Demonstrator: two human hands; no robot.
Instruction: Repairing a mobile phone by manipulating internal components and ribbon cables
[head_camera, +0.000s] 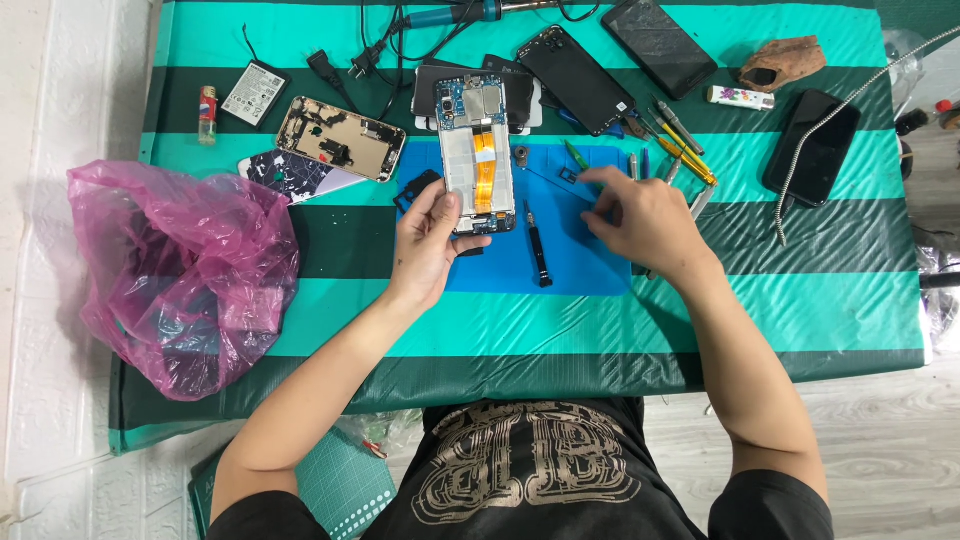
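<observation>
An opened phone with its back off, a white frame and an orange ribbon cable, lies on a blue work mat. My left hand grips its lower left end. My right hand rests on the mat's right side, fingertips pointing left toward a small dark part and a green pick; whether it pinches anything I cannot tell. A black screwdriver lies on the mat between my hands.
A pink plastic bag sits at the table's left. Behind the mat lie several phones and phone parts, a battery, a soldering iron, cables, tweezers and screwdrivers. A black phone lies right, on the green striped cloth.
</observation>
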